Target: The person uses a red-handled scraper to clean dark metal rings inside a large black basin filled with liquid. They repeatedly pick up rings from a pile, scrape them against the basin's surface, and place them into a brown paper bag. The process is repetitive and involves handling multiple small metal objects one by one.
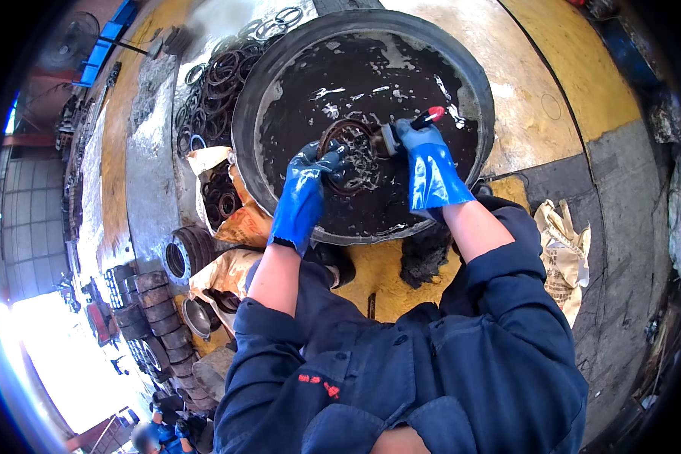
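A wide round black tub [247, 113] of dark, foamy liquid stands in front of me. My left hand [303, 185], in a long blue rubber glove, grips a dark reddish-brown ring [328, 135] by its left side, just over the liquid. From the right, my right hand [429, 163], gloved the same way, is closed round a brush with a red-tipped handle [436, 114]. The brush head [387, 139] meets the ring's right edge. Liquid shows through the ring's opening, and its lower part is hard to make out against the dark surface.
Many dark rings [218, 79] lie heaped left of the tub. Below them are an open sack of rings [227, 198] and stacked ring parts [189, 253]. A crumpled paper sack [564, 261] lies at right. Another person [166, 431] is at the far lower left.
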A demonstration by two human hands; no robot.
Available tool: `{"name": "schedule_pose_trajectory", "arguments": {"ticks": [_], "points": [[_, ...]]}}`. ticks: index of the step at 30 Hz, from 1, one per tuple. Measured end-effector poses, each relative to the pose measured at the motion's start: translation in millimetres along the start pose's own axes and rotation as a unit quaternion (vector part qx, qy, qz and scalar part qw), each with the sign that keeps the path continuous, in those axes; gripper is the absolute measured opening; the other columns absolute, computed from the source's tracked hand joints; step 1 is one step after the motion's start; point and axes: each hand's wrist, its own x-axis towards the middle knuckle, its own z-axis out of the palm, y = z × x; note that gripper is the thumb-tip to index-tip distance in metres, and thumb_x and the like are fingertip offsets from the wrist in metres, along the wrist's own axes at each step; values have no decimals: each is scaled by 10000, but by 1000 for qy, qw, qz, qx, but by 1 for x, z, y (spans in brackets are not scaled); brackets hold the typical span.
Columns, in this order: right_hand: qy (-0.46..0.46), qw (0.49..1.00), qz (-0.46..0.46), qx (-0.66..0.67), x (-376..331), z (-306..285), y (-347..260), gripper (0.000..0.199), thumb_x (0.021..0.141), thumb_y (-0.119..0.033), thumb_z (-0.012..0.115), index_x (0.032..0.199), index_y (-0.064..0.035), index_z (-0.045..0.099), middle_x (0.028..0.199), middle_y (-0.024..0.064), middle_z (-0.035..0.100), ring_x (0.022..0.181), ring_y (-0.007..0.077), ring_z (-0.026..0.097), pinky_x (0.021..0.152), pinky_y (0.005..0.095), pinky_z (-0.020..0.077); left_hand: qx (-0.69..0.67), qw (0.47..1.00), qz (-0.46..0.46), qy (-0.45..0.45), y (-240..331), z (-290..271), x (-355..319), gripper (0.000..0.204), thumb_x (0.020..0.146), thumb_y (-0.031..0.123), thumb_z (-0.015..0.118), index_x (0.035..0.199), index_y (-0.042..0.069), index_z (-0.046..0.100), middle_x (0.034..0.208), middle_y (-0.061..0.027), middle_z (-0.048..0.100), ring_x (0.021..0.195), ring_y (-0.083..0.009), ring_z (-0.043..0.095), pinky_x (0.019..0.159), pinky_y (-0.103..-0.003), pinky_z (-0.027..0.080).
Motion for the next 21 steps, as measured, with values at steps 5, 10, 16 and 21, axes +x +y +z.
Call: {"name": "schedule_pose_trajectory", "arguments": {"ticks": [5,10,16,21], "points": [[-81,984,-105,118,-11,9,5,374,958,-313,705,1161,1,695,1015,79,740,930,147,688,862,332,547,-48,998,28,-13,-9,-19,10,338,922,15,625,1255,-49,619,1124,-152,701,1017,-201,675,909,-300,534],[-222,931,-287,-46,-74,30,-49,261,998,-185,650,1213,-40,679,1126,98,716,1062,188,675,956,367,549,-37,996,39,-77,-9,-21,8,334,930,15,605,1259,-31,635,1156,-118,696,1032,-175,660,926,-293,519],[-110,968,-224,15,-48,26,-41,231,962,-189,700,1143,-46,715,1048,83,747,951,149,701,860,312,567,1,998,40,-52,-12,-9,13,346,928,23,647,1269,-34,643,1121,-91,707,948,-144,655,871,-278,529],[16,995,-74,59,-16,11,-18,224,965,-186,690,1127,-35,719,1036,65,746,933,128,683,860,297,546,-24,999,43,-17,-23,-7,23,354,938,43,683,1274,-47,618,1084,-107,716,932,-156,687,777,-272,565]]}}
